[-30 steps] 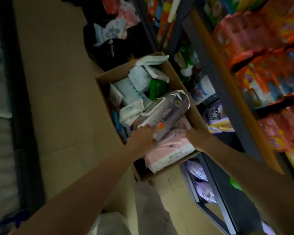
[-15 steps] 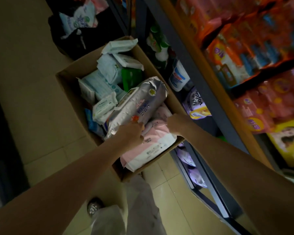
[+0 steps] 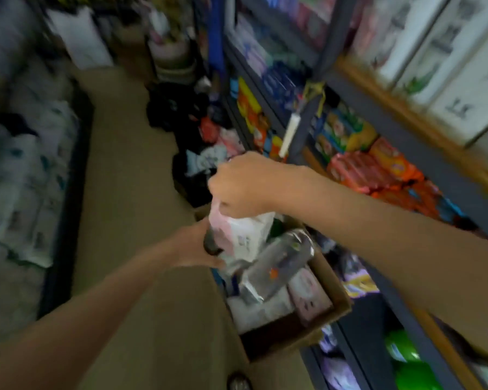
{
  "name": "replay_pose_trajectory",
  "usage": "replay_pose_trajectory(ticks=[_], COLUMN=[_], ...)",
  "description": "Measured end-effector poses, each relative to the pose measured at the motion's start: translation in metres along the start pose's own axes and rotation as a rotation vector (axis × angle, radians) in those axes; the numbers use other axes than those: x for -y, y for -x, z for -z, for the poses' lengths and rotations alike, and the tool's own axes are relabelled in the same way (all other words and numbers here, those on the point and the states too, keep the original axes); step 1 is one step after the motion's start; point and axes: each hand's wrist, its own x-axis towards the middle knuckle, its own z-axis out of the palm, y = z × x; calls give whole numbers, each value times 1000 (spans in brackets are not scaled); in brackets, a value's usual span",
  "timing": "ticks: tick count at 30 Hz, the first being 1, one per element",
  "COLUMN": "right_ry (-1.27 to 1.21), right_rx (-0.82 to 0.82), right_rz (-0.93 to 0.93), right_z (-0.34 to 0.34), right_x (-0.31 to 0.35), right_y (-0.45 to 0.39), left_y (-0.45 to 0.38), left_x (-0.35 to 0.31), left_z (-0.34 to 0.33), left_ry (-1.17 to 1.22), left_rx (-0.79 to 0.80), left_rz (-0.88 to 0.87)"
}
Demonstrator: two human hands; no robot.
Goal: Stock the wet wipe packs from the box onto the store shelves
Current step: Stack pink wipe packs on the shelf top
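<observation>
Pink-white pack [image 3: 238, 232], seemingly upright, gripped by both hands above box [image 3: 327, 280].

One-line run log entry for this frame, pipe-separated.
phase: lifting pack from box | right hand: grips top of pink-white wipe pack | left hand: holds its lower side | box: silver pack inside | view: blurred

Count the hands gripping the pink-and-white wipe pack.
2. The right hand grips the top of the pink-and-white wipe pack; the left hand holds its lower left side.
</observation>
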Motion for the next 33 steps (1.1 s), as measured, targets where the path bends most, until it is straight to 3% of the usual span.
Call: replay_pose_trajectory(ticks=[3,7,9,11,14,18,21,24,26,28,30,33], right_ry=[188,321,377,441,505,474,304,110,150,177,166,38], right_rx=[-193,-449,-606,-764,-993,-1286,-1335,-1232,-1181,-1136,-1094,-1093], right_rz=[132,163,211,248,345,509,479,540,606,635,703,914], right_z=[86,217,278,331,395,459,492,495,487,486,491,499], right_x=[56,141,185,225,283,345,370,394,424,461,499,549], right_y=[-28,-48,-56,-69,-91,-103,-107,-123,-140,-163,-181,-200], left_y=[87,234,317,391,474,549,607,662,694,722,747,783], left_x=[21,60,73,82,84,74,72,74,84,98,107,117], left_z=[75,164,201,223,235,254,280,299,304,306,305,297], left_ry=[161,210,305,452,607,539,182,-502,-1076,-1470,-1641,-1683], left_rx=[-226,-527,-607,-677,-917,-1307,-1680,-1828,-1774,-1587,-1397,-1343], left_rz=[-13,-67,-89,-124,-198,-179,-7,441,580,677,782,932])
